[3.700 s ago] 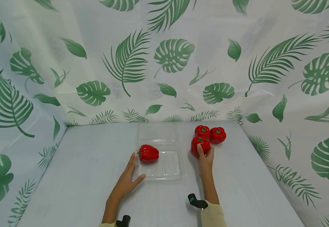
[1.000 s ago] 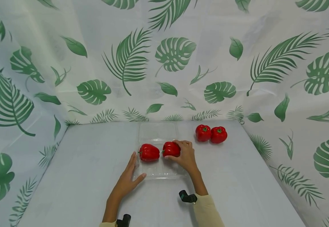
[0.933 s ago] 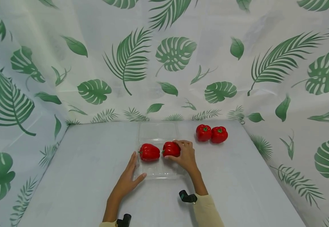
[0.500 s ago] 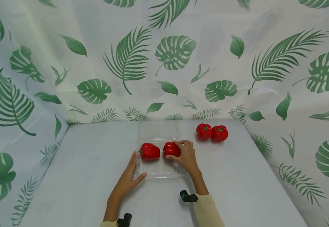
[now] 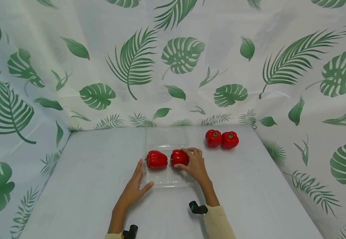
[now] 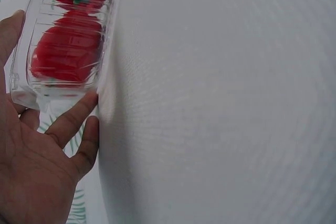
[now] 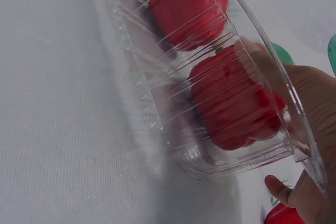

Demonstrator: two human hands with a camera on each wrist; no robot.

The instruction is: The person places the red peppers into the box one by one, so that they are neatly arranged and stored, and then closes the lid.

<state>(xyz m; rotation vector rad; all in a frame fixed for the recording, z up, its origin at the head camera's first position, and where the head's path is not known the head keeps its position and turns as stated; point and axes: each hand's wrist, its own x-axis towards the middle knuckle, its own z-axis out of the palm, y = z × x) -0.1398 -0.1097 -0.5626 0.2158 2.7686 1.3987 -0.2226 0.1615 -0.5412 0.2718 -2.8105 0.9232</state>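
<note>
A clear plastic clamshell box (image 5: 167,181) lies with its lid (image 5: 165,136) folded back on the table. Inside, at the left, a red bell pepper (image 5: 156,159) rests on its side, its green stem facing left. My right hand (image 5: 195,166) grips a second red bell pepper (image 5: 179,157) in the box's right part, fingers behind and thumb in front. Through the ribbed wall, the right wrist view shows this bell pepper (image 7: 231,100) and part of the hand. Against the box's left end, my left hand (image 5: 132,191) rests with extended fingers and spread thumb.
Two more red bell peppers (image 5: 213,138) stand side by side at the back right, stems up. A pale cloth covers the table (image 5: 95,166). Leaf-printed sheeting (image 5: 143,109) rises behind it and at both sides. Each wrist carries a black camera (image 5: 198,208).
My right hand has carried a bell pepper from the back-right group leftward into the box. Over the last second that hand and pepper have barely moved. My left hand has stayed at the box.
</note>
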